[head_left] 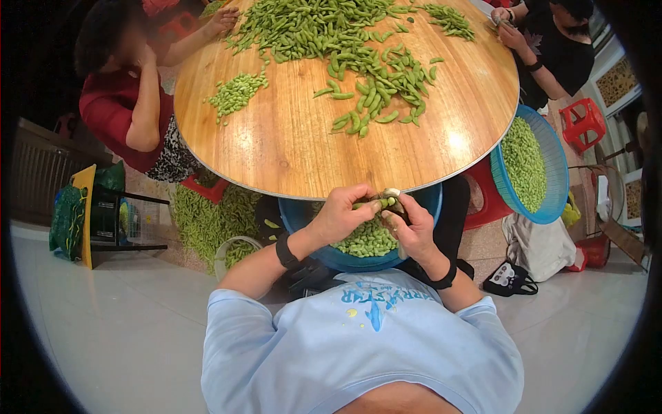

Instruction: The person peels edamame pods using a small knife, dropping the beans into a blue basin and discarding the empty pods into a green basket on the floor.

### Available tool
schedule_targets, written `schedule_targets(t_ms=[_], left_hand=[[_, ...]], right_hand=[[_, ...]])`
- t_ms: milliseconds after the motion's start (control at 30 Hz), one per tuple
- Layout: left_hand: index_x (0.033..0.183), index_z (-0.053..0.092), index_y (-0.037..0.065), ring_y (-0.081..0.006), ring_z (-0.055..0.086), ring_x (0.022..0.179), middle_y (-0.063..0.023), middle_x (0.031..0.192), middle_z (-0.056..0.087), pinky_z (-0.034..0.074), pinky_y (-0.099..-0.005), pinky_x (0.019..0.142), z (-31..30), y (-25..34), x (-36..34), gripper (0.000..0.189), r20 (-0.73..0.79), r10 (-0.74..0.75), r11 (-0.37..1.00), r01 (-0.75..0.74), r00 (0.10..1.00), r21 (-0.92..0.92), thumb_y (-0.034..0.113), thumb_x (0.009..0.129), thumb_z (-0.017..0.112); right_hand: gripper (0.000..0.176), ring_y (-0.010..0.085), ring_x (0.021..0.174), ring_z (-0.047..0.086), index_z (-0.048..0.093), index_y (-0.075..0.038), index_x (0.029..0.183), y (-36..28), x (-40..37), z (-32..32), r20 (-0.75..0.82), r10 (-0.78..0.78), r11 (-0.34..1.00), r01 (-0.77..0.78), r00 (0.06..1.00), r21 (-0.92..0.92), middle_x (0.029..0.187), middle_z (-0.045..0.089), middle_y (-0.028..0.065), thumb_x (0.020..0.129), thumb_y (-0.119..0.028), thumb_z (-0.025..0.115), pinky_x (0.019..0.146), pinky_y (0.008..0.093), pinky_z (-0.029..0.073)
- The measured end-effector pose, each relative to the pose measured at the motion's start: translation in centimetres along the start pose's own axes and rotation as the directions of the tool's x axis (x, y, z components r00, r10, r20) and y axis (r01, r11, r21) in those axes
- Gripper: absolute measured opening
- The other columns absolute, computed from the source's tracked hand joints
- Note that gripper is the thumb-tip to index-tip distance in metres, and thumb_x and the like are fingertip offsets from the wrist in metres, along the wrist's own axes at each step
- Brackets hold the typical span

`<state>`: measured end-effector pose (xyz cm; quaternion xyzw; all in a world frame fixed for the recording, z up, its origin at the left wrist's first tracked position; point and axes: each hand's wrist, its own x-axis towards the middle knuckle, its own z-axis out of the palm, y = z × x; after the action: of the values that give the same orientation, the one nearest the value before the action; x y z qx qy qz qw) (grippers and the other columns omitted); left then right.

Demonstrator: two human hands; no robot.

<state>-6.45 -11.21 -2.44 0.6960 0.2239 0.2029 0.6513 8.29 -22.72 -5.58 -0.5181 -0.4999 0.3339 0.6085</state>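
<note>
Hands count two, and both are yours: your left hand [341, 215] and right hand [414, 231] meet fingertip to fingertip, pinched narrow on one green pod [381, 203]. The pod sits just off the near edge of the round bench [289, 145], above a blue basin [345, 261] of small, smooth shelled beans [369, 240]. You wear two black wristbands [285, 251], one on each wrist.

On the glossy wood-grain bench lie one broad heap of pods [310, 24] and one small pile of beans [236, 93]. A second blue vessel, a ribbed plastic basket [552, 172], hangs at the bench's right edge. Two other people sit at the far side, and one red stool [583, 124] stands to the right. Your pale blue shirt [345, 345] bears blue lettering, too distorted to read surely.
</note>
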Motion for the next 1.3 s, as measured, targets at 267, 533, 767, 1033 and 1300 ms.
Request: schedule_targets(t_ms=[267,533,767,1033,1300], left_hand=[[0.080,0.054,0.000,-0.0094,0.037,0.050,-0.0013,0.064,0.046,0.028,-0.0237,0.045,-1.8,-0.2,0.1,0.018,0.295,-0.218,0.509,0.366,0.930,-0.779,0.016,0.088,0.051],[0.075,0.048,0.002,-0.0126,0.031,0.048,-0.0042,0.061,0.040,0.026,-0.0259,0.043,-4.0,0.2,-0.7,0.019,0.248,-0.118,0.271,0.271,0.962,-0.924,0.018,0.086,0.051],[0.079,0.062,-0.003,-0.0241,0.059,0.063,-0.0128,0.070,0.061,0.046,-0.0360,0.056,-10.1,4.2,-7.8,0.021,0.230,-0.277,0.749,0.059,0.933,0.661,0.016,0.082,0.054],[0.094,0.060,-0.001,-0.0393,0.057,0.080,-0.0209,0.086,0.059,0.047,-0.0454,0.069,-9.9,6.4,-4.0,0.016,0.072,0.009,0.455,-0.068,0.997,0.888,0.010,0.083,0.059],[0.095,0.062,-0.004,-0.0322,0.062,0.080,-0.0187,0.086,0.063,0.049,-0.0387,0.070,-10.0,0.9,10.5,0.019,-0.128,0.272,0.497,-0.025,0.954,0.868,0.009,0.081,0.059]], right_hand=[[0.024,0.0047,0.053,0.049,0.057,0.002,0.109,-1.9,0.8,-0.9,-0.012,0.191,0.949,-0.181,0.982,0.257,0.070,0.057,0.0011,0.085,0.002,0.058,0.046,0.0199,0.038],[0.029,0.0160,0.054,0.053,0.058,0.000,0.104,-1.1,0.1,-0.2,0.113,-0.050,0.951,0.082,0.992,-0.299,0.066,0.056,0.0080,0.078,0.000,0.069,0.050,0.0273,0.042],[0.020,0.0100,0.059,0.053,0.058,0.002,0.103,-0.4,-0.5,-2.2,0.015,0.090,0.985,-0.087,0.996,-0.151,0.067,0.056,0.0054,0.083,0.001,0.061,0.055,0.0255,0.044],[0.017,0.0060,0.060,0.048,0.057,0.002,0.104,-1.2,0.0,-1.2,0.025,0.295,0.944,-0.296,0.955,0.149,0.069,0.056,0.0005,0.089,-0.006,0.054,0.055,0.0223,0.040],[0.018,0.0027,0.052,0.042,0.056,0.001,0.108,-1.7,0.0,-1.4,0.037,0.287,0.929,-0.288,0.957,0.231,0.070,0.055,0.0004,0.093,-0.007,0.051,0.047,0.0191,0.034]])
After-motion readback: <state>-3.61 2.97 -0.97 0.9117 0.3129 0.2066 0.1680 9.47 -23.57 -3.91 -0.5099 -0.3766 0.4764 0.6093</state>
